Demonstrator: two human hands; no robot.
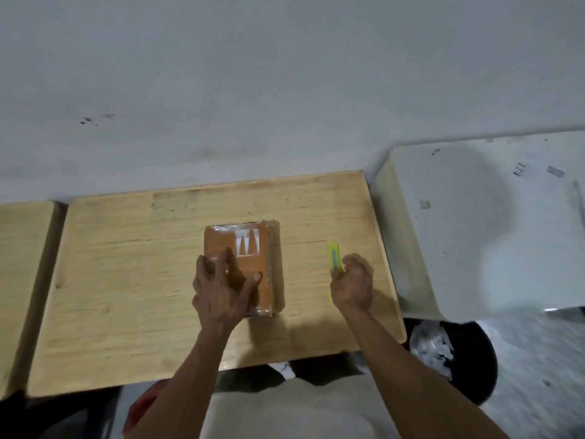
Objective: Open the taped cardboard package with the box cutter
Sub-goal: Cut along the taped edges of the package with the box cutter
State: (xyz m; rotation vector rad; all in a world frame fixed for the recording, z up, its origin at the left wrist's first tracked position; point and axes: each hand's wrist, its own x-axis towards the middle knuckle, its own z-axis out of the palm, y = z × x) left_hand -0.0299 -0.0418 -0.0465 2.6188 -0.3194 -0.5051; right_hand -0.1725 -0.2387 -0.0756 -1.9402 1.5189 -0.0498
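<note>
The brown, tape-wrapped cardboard package (250, 261) lies flat at the centre of the pale wooden bench (126, 280). The left hand (221, 286) presses it down, fingers spread, apparently to prevent sliding. The right hand (353, 285) is closed around the yellow-green box cutter (335, 256), tip pointing away, just beside the package.

The bench (126, 280) is pale, matt wood with visible grain. On it, the brown cardboard package (253, 267) is wrapped in glossy clear tape. At its 3 o'clock, the box cutter (335, 258) looks like smooth yellow-green plastic.
</note>
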